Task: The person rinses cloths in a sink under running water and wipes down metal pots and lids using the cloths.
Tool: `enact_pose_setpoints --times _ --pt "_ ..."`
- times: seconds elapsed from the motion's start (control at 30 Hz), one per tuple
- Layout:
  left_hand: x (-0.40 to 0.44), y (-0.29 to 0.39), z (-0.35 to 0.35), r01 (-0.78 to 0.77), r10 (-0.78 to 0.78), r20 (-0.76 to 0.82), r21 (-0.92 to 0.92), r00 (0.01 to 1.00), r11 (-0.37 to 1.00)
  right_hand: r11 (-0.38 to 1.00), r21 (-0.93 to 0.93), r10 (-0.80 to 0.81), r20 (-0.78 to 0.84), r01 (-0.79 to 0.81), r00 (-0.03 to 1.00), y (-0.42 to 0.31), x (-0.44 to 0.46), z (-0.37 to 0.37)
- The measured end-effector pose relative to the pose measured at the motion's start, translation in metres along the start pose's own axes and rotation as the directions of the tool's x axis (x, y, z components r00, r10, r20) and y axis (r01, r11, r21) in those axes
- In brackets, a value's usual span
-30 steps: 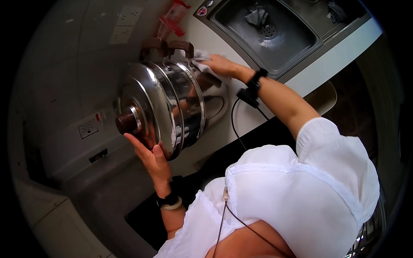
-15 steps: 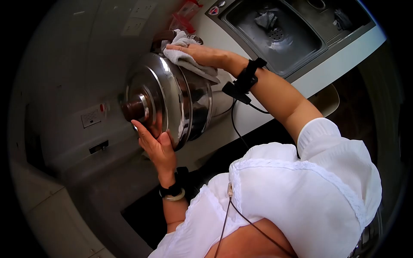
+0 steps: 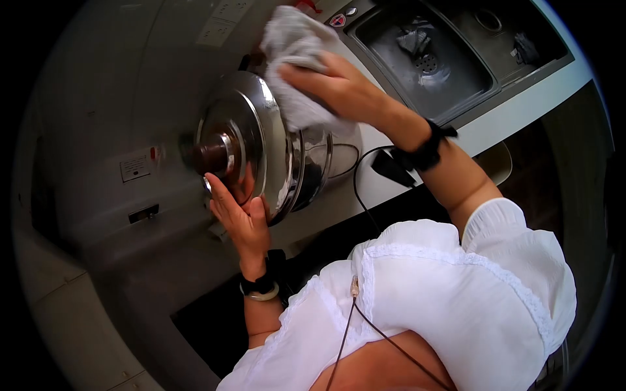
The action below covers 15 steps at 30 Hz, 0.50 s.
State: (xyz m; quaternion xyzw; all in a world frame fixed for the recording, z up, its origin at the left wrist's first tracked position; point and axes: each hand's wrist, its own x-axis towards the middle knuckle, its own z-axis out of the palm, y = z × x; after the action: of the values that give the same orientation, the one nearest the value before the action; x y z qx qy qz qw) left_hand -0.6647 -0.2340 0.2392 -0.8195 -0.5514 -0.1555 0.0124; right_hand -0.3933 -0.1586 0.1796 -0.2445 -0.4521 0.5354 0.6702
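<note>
A shiny metal pot (image 3: 315, 163) with a domed lid (image 3: 251, 111) on it stands on the counter against the wall. On top of the lid is a brown knob (image 3: 210, 158). My left hand (image 3: 240, 221) rests on the lid's near side below the knob, fingers stretched out and thumb apart. A crumpled grey-white cloth (image 3: 293, 42) is gripped in my right hand (image 3: 342, 88), over the pot's far side. The cloth hides part of the pot there, and whether it touches the metal I cannot tell.
A steel sink (image 3: 417, 98) with a dark rag (image 3: 414, 40) by its drain is set into the white counter (image 3: 521, 107). Behind the pot are wall sockets (image 3: 216, 31). A black cord (image 3: 357, 176) runs beside the pot.
My right hand has lifted the cloth from the far rim of the pot and shifted right, with the cloth now bunched higher. My left hand stays on the lid.
</note>
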Motion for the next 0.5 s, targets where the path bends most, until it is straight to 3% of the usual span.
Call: enact_pose_setpoints --times 0.07,0.13,0.2,0.23,0.3,0.37,0.4,0.47,0.5 --pt "0.001 0.004 -0.001 0.024 -0.024 0.028 -0.028 0.999 0.999 0.94 -0.337 0.008 0.188 0.057 0.982 0.018 0.061 0.017" --pt "0.001 0.001 -0.002 0.032 -0.031 0.03 -0.034 0.999 0.999 0.75 -0.661 0.25 0.314 0.022 0.916 0.029 0.108 0.033" --pt "0.001 0.002 0.001 0.046 -0.046 0.011 -0.029 0.999 0.999 0.658 -0.751 0.365 0.262 -0.048 0.894 0.022 0.127 0.04" --pt "0.001 0.003 0.002 0.053 -0.053 -0.005 -0.016 0.999 0.998 0.628 -0.778 0.31 0.273 0.02 0.911 0.024 0.126 0.044" --pt "0.001 0.0 0.002 0.043 -0.043 -0.033 -0.022 0.999 0.999 0.761 -0.641 0.098 0.272 0.104 0.957 0.02 0.084 0.036" --pt "0.0 -0.004 0.006 0.019 -0.023 -0.058 -0.056 0.998 0.998 0.85 -0.524 0.021 0.122 0.046 0.992 0.033 0.061 0.032" --pt "0.0 -0.006 0.007 0.01 -0.014 -0.066 -0.069 0.998 0.998 0.845 -0.527 -0.049 0.087 0.088 0.995 0.03 0.043 0.033" --pt "0.001 -0.004 0.005 0.005 -0.01 -0.063 -0.07 0.998 0.998 0.792 -0.514 -0.386 -0.003 0.33 0.922 0.042 0.008 0.043" --pt "0.001 -0.003 0.004 0.007 -0.011 -0.059 -0.071 0.998 0.997 0.835 -0.476 -0.347 -0.069 0.274 0.935 0.044 -0.014 0.048"
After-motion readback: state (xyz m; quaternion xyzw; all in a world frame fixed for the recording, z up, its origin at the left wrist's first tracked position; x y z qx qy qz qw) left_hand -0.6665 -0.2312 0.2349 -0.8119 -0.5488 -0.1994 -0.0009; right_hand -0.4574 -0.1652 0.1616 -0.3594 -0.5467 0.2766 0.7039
